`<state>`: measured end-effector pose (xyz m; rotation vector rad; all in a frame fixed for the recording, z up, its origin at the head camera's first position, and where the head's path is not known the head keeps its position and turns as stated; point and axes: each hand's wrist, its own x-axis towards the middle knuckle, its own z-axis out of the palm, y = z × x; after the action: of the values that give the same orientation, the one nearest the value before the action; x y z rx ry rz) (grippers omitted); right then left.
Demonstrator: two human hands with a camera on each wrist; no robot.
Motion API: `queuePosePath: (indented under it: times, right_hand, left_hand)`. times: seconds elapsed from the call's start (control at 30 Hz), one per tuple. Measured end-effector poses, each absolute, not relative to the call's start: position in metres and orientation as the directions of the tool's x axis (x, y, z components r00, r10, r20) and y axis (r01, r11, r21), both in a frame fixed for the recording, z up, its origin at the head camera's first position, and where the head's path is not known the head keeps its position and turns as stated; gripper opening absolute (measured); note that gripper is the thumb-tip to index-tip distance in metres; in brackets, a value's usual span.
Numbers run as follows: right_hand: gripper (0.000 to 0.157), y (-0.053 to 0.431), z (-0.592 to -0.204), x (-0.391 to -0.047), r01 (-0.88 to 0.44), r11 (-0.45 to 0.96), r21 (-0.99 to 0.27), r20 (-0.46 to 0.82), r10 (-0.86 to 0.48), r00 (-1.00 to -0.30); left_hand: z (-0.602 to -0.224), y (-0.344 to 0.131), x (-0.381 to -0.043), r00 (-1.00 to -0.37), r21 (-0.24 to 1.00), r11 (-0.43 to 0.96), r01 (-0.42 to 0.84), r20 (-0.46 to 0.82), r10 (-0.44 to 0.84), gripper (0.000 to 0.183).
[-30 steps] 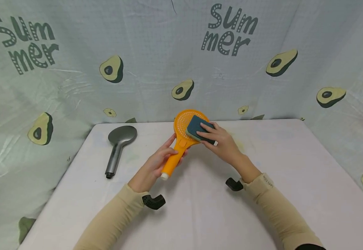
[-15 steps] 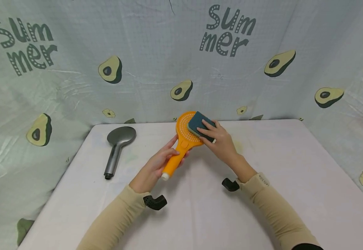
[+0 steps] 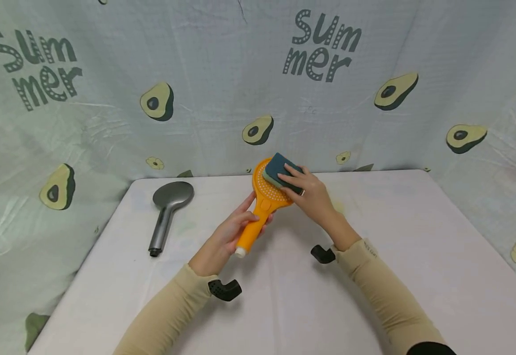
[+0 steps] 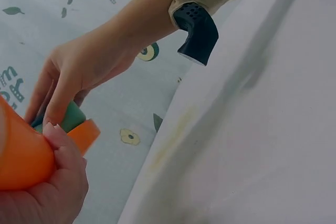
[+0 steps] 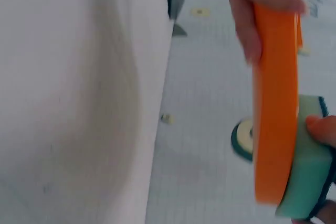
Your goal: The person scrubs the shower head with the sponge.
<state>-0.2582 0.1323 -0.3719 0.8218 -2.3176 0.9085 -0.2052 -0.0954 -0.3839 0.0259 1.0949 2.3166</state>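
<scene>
An orange shower head (image 3: 264,202) with a perforated face and a white handle end is held up off the table, tilted. My left hand (image 3: 236,229) grips its handle near the neck. Against the perforated face my right hand (image 3: 313,197) holds a sponge (image 3: 280,170), dark blue on one side and green on the other. In the right wrist view the green side of the sponge (image 5: 307,166) lies flat on the face of the orange shower head (image 5: 275,103). The left wrist view shows the sponge (image 4: 72,116) partly hidden behind the fingers.
A grey shower head (image 3: 173,195) lies on the white-covered table (image 3: 329,305), left of my left hand. Behind the table hangs a pale curtain (image 3: 222,59) printed with avocados and lettering. Black wrist cameras (image 3: 225,290) jut from both sleeves.
The sponge has slid about over the perforated face, first to the right, then up and left. The orange shower head has shifted slightly right with my left hand.
</scene>
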Motion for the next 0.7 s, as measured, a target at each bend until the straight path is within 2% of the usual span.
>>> queuePosePath:
  times: [0.27,0.33,0.53,0.7]
  right_hand:
    - [0.039,0.136,-0.373,-0.270,-0.583,0.629,-0.514,0.614,-0.204,-0.762]
    - [0.039,0.128,-0.372,-0.268,-0.597,0.617,-0.512,0.609,-0.230,-0.759]
    - [0.038,0.107,-0.370,-0.252,-0.724,0.540,-0.428,0.599,-0.431,-0.675]
    - [0.039,0.114,-0.373,-0.254,-0.697,0.566,-0.440,0.601,-0.391,-0.697]
  left_hand:
    - [-0.385,-0.096,-0.203,-0.819,0.738,-0.456,-0.498,-0.226,0.528,0.075]
    - [-0.385,-0.094,-0.203,-0.814,0.741,-0.446,-0.502,-0.229,0.534,0.075]
    - [-0.384,-0.089,-0.205,-0.815,0.739,-0.452,-0.500,-0.225,0.535,0.075]
    - [-0.383,-0.090,-0.205,-0.826,0.731,-0.461,-0.503,-0.251,0.504,0.075]
